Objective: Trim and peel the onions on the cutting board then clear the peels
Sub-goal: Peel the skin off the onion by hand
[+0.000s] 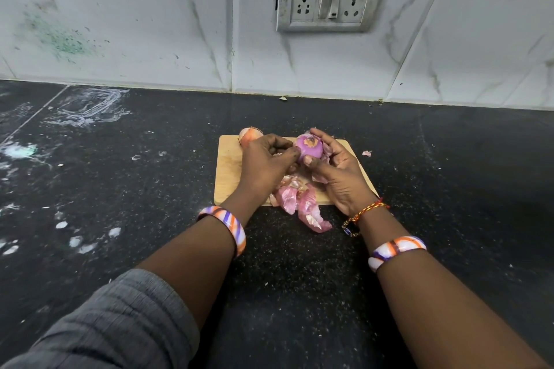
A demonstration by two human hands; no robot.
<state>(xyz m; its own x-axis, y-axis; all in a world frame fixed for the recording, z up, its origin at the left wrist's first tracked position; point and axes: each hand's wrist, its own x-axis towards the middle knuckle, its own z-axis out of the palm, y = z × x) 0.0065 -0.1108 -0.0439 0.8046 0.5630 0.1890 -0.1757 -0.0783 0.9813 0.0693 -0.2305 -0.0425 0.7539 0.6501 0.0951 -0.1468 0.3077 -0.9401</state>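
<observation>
Forearms reach in from the bottom edge and meet over the cutting board (227,165), each wearing a striped bangle; I also see a thread bracelet (367,212) on my right wrist and a grey sleeve (120,314) pushed up my left arm. My right hand (338,172) cradles the purple onion (308,148) just above the board's far half, palm turned inward, fingers curled round its far side and thumb pressed on its near side. My left hand (265,165) sits close against the onion's left side, knuckles up, fingers bent, fingertips pinching at its skin; I cannot tell how much skin it has hold of. A second onion (249,136), still in its orange-brown skin, lies at the board's far left corner, just behind my left hand. Loose pink peels (302,204) are heaped on the board's near edge and spill onto the dark countertop (120,174). One small peel scrap (367,153) lies on the counter to the right of the board.
</observation>
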